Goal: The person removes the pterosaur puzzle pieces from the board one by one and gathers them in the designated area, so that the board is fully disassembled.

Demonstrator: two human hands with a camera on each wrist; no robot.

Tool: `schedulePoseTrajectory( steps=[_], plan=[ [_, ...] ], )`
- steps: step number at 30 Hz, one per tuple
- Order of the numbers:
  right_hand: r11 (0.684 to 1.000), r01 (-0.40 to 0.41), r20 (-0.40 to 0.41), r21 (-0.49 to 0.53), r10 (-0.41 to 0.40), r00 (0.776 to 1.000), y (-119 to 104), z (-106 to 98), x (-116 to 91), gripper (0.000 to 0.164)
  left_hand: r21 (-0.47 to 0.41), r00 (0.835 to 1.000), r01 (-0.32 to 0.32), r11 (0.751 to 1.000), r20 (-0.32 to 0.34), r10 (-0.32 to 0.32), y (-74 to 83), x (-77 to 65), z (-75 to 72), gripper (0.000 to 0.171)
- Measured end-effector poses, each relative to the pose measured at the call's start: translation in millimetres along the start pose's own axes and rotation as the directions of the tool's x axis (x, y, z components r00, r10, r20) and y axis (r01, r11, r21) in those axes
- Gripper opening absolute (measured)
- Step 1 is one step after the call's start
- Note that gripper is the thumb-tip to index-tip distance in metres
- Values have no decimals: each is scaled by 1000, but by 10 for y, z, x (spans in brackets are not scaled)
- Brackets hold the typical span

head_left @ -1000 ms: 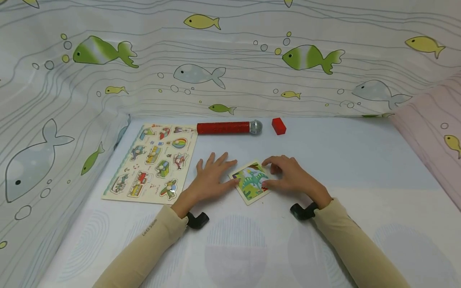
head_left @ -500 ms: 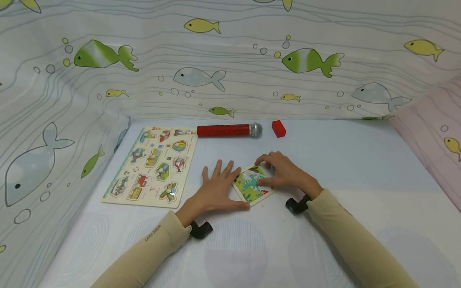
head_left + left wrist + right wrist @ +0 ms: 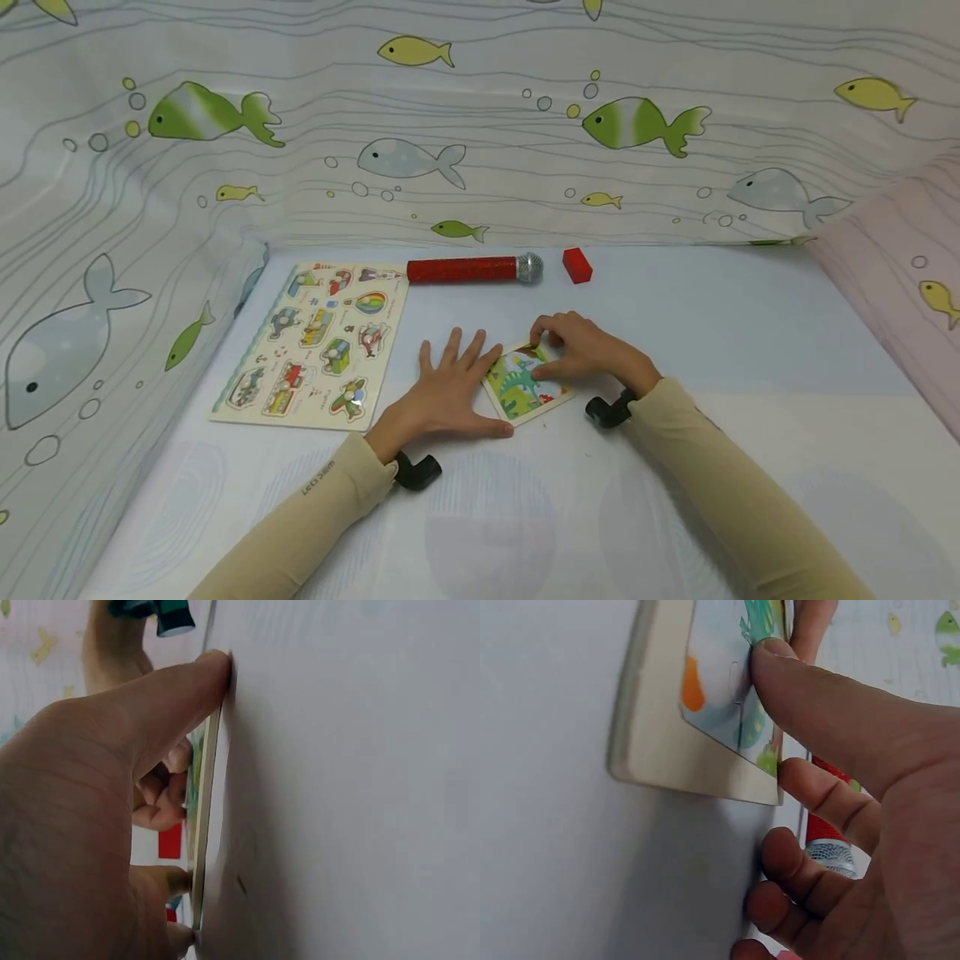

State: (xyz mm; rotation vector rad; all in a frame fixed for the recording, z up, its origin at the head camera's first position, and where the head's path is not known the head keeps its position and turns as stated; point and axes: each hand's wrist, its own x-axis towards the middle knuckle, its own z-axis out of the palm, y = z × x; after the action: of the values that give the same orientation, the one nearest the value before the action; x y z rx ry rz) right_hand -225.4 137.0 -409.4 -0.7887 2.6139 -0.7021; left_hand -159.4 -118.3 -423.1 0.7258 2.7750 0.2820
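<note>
A small square dinosaur puzzle [image 3: 516, 385] with a pale wooden border lies on the table between both hands. My left hand [image 3: 444, 398] is spread along its left side, fingers straight, thumb at the near corner and fingertips at the far-left edge. The left wrist view shows the puzzle's thin wooden edge [image 3: 203, 810] between thumb and fingertips. My right hand [image 3: 583, 348] has its thumb [image 3: 787, 675] pressed on the picture and its curled index finger [image 3: 817, 787] at the board's edge. The other right fingers curl beside the board, near the tabletop.
A knobbed wooden puzzle board [image 3: 311, 346] with vehicle pieces lies to the left. Behind the hands are a red microphone [image 3: 472, 269] with a silver head and a red block [image 3: 577, 265]. Fish-printed cloth [image 3: 517, 117] rises at the back and sides.
My left hand has spread wider, its thumb sliding down to the puzzle's near corner. My right hand has shifted slightly left, thumb further onto the picture. The puzzle has moved slightly right.
</note>
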Motion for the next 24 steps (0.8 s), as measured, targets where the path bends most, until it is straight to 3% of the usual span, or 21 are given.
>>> schedulePoseTrajectory(
  steps=[17, 24],
  plan=[
    [1000, -19, 54, 18, 18, 998, -42, -9, 33, 43, 28, 999, -11, 1000, 35, 10, -20, 4, 16, 112],
    [999, -43, 78, -3, 43, 996, -62, -54, 97, 44, 28, 1000, -11, 1000, 20, 11, -12, 11, -2, 110]
  ],
)
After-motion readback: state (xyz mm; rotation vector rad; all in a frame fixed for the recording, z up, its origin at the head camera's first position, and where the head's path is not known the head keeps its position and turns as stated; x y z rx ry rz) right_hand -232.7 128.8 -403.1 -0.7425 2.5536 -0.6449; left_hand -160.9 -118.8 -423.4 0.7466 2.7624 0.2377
